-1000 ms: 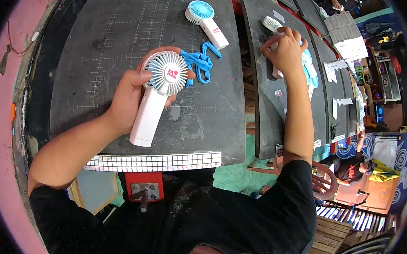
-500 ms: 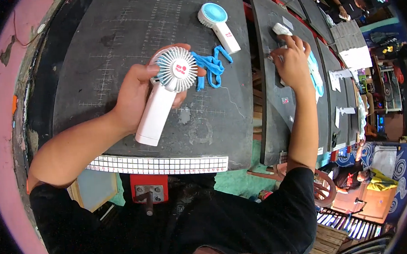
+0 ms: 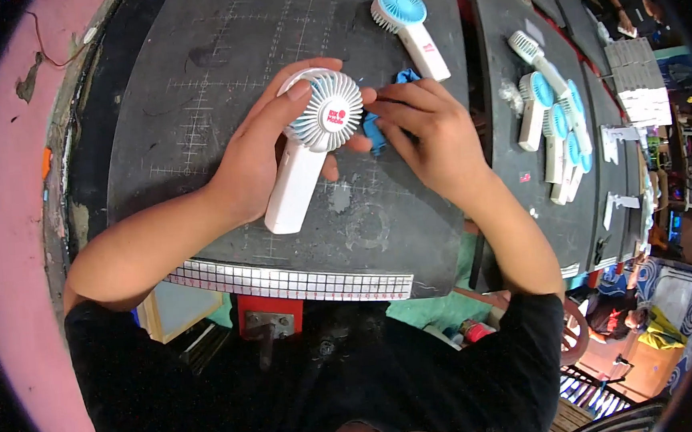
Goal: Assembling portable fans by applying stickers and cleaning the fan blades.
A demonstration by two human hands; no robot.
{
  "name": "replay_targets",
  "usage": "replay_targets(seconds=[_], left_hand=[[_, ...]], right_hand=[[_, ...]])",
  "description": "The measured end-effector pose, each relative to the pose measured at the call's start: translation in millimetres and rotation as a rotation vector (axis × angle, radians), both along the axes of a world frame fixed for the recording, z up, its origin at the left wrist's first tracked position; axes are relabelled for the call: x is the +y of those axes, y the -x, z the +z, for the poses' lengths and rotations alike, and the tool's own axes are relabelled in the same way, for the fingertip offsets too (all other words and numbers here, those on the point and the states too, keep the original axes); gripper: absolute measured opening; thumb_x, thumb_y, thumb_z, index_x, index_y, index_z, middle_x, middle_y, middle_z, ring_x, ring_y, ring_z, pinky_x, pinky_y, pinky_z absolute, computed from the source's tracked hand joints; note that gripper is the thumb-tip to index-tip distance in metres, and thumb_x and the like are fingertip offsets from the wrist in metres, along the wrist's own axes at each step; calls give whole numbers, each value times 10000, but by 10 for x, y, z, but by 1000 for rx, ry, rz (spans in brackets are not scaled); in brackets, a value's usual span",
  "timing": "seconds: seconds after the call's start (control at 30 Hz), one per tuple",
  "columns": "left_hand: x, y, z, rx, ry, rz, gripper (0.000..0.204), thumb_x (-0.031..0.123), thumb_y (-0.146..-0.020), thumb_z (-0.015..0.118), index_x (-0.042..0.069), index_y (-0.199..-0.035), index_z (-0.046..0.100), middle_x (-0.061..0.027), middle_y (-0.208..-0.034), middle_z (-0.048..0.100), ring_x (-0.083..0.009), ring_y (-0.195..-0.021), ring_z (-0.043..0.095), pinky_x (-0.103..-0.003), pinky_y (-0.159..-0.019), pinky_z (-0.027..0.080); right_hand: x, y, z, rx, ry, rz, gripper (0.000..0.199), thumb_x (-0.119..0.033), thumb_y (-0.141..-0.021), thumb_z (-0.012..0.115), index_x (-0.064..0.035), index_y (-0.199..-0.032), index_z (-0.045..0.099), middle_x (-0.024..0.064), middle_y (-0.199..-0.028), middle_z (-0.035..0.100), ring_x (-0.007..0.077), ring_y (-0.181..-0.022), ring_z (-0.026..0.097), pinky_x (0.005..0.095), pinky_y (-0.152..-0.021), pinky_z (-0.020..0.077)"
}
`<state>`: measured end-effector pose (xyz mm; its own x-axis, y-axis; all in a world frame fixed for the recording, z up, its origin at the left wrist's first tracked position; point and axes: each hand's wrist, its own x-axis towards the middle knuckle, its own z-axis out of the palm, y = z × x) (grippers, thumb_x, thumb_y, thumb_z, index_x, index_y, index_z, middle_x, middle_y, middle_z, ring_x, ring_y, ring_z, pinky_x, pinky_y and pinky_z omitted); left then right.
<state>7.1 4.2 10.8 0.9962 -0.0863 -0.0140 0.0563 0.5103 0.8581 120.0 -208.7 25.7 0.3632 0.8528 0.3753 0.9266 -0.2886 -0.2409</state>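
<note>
My left hand grips a white hand-held fan around its round head, with the handle pointing down toward me. The fan's grille has a small red mark at its centre. My right hand rests beside the fan head, fingers curled over a blue plastic piece lying on the dark cutting mat. I cannot tell whether those fingers actually grip the blue piece.
A second fan with a blue head lies at the mat's far edge. Several white and blue fans lie on the dark bench to the right. A checked ruler strip runs along the mat's near edge. A person sits at lower right.
My right hand has come back from the right-hand bench to the blue piece beside the fan. My left hand has kept hold of the white fan.
</note>
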Motion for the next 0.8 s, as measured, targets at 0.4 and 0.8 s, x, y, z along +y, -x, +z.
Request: replay_targets(seconds=[0.4, 0.8], left_hand=[[-110, 58, -21, -44, -213, 3, 636, 452, -1042, 424, 31, -1507, 321, -174, -1345, 562, -228, -1232, 570, -341, -1065, 435], [-184, 101, 7, 40, -271, -6, 669, 474, -1025, 448, 12, -1494, 329, -134, -1268, 588, -200, -1153, 582, -310, -1008, 436]], right_hand=[[5, 326, 58, 79, -500, 178, 302, 50, -661, 792, 20, -959, 753, 142, -928, 686, 238, -780, 693, 302, -662, 551], [-36, 245, 12, 331, -482, 236, 229, 55, -739, 774, 7, -962, 759, 136, -957, 687, 212, -831, 695, 300, -702, 558]])
